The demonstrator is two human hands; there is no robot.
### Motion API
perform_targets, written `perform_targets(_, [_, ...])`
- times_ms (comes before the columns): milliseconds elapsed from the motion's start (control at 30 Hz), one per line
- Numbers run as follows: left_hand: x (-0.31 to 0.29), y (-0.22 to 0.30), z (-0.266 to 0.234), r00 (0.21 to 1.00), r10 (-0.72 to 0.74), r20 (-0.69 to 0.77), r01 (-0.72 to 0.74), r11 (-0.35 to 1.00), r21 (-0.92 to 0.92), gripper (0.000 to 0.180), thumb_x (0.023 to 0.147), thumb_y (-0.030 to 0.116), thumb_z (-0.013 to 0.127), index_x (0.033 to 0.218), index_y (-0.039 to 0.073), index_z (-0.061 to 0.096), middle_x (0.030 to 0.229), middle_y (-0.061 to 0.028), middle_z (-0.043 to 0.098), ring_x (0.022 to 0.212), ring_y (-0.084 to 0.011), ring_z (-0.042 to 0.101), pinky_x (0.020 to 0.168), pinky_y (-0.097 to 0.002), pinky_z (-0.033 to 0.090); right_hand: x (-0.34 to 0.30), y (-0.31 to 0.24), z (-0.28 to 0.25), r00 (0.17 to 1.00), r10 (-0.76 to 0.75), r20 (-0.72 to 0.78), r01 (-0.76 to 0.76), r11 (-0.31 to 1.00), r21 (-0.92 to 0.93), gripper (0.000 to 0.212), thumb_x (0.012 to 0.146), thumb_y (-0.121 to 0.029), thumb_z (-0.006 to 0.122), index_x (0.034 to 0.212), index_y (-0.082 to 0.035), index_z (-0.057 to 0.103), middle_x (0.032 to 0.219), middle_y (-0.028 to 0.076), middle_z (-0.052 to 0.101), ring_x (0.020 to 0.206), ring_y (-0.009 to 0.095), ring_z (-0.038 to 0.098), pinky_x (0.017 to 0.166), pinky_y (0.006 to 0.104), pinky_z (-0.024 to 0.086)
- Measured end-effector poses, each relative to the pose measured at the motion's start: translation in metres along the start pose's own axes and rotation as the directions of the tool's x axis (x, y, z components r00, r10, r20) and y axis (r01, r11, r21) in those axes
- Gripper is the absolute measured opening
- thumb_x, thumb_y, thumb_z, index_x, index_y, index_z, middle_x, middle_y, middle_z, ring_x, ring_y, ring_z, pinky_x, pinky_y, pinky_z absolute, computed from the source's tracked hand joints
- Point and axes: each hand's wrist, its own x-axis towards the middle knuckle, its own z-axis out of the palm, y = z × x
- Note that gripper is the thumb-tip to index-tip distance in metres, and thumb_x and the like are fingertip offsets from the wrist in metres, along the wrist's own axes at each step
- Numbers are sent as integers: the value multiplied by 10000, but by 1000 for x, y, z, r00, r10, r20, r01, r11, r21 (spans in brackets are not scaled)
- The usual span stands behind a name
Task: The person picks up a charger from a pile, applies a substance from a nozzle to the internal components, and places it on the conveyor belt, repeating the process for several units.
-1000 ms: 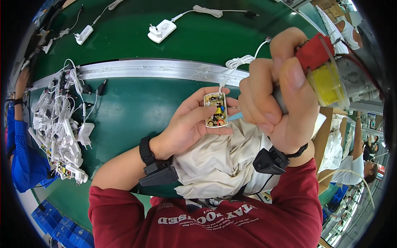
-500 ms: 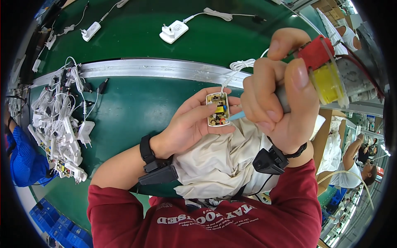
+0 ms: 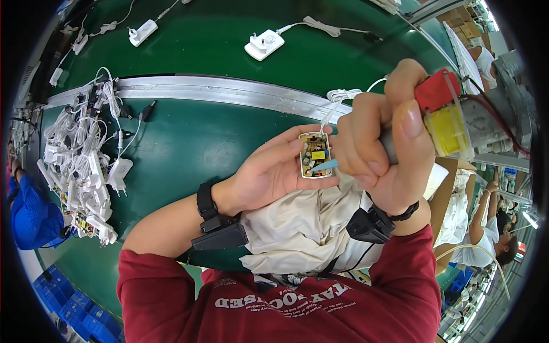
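At the far left, a co-worker in a blue top [image 3: 35, 214] is leaning beside the counter [image 3: 171, 128], and blue crates [image 3: 74, 311] are sitting below. A tangled pile [image 3: 86, 171] of white adapters and cords is lying on the counter's left part. Beyond the metal rail [image 3: 211, 88] running across, a smaller-looking plug [image 3: 142, 33] is lying on the green surface, and farther right a larger-looking plug [image 3: 264, 46] is lying with its pins up and its cord trailing right. The left hand [image 3: 260, 177], a black strap [image 3: 207, 201] circling its wrist, is holding a white case [image 3: 303, 167] between thumb and fingers, the fingers supporting it from beneath. The case is lying open, facing up and showing its circuit board [image 3: 315, 147], above a pale cloth [image 3: 303, 228]; its white cord [image 3: 343, 95] is leading up toward the rail. Just right, a blue tip [image 3: 325, 166] is pointing left over the board's lower part; whether it is touching, I cannot tell. The right hand [image 3: 380, 140] is gripping the tool [image 3: 480, 123], its fingers wrapping the grey body near the red and yellow parts. The two hands are working close together. At the far right, another co-worker [image 3: 480, 243] is standing.
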Motion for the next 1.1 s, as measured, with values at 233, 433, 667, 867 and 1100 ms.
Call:
perform_targets(233, [0, 2, -2, 1000, 7, 1, -7, 1000, -2, 445, 977, 219, 380, 1359, 18, 274, 1312, -157, 410, 1223, -276, 450, 1033, -508, 379, 1, 2, 3, 999, -38, -5, 38, 997, -64, 283, 956, -376, 454, 933, -125, 324, 477, -12, 336, 349, 64, 279, 335, 214, 251])
perform_targets(433, [3, 0, 3, 999, -30, -31, 32, 999, 41, 436, 976, 195, 383, 1361, 22, 274, 1314, -150, 411, 1217, -277, 457, 1032, -510, 380, 2, -2, 0, 998, -23, -65, 22, 1000, -19, 327, 947, -383, 470, 1027, -94, 340, 475, -13, 334, 350, 62, 287, 338, 217, 253])
perform_targets(667, [32, 10, -7, 1000, -8, -19, 13, 960, 279, 405, 964, 163, 418, 1338, 36, 324, 1302, -139, 426, 1198, -248, 480, 996, -458, 423, -1, -6, -1, 997, -72, -36, 73, 997, 28, 328, 940, -343, 502, 1039, -77, 339, 478, -8, 333, 355, 64, 291, 342, 223, 240])
perform_targets(867, [130, 57, 28, 844, 200, 498, -533, 212, 819, 331, 944, 141, 457, 1262, 53, 428, 1242, -110, 479, 1123, -190, 522, 867, -348, 484, -5, -13, 6, 997, 41, -61, -33, 992, 121, 297, 940, -308, 509, 1023, -75, 345, 477, -2, 331, 354, 67, 282, 345, 230, 232])
perform_targets(1100, [190, 34, 15, 767, 272, 581, -411, -486, 771, 315, 820, 181, 554, 1094, 33, 505, 981, -147, 534, 938, -270, 544, 750, -329, 467, -1, -16, 7, 995, 54, -89, -42, 990, 133, 284, 938, -294, 513, 1010, -73, 350, 493, 1, 343, 363, 68, 290, 348, 235, 239])
